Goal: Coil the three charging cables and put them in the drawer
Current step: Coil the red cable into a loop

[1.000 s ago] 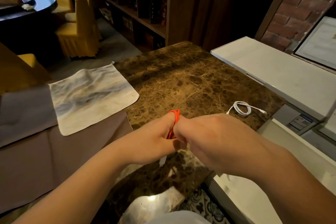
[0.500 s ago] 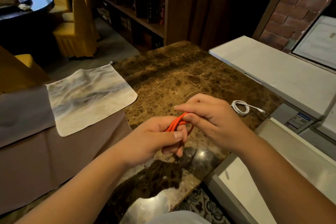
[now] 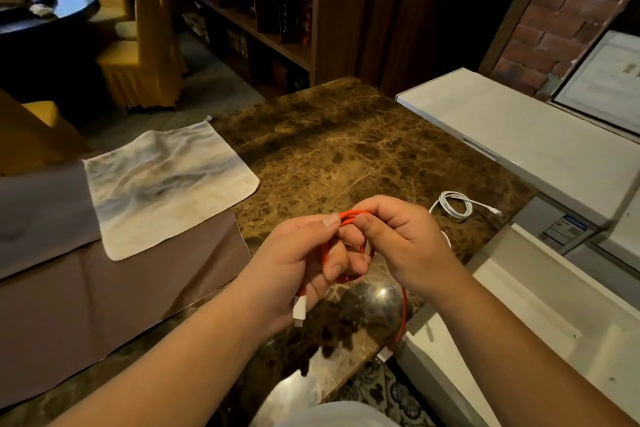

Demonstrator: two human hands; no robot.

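I see my left hand (image 3: pixel 298 263) and right hand (image 3: pixel 398 243) meeting above the near edge of the brown veined marble tabletop (image 3: pixel 346 149), both with fingers curled tight on the thin orange charging cable (image 3: pixel 349 217), which is looped between them; its white plug (image 3: pixel 299 310) hangs under my left palm. At 2 o'clock from my hands, 1 coiled white charging cable (image 3: pixel 455 205) lies on the marble. At 10 o'clock lies a pale, stained square cloth (image 3: pixel 166 184).
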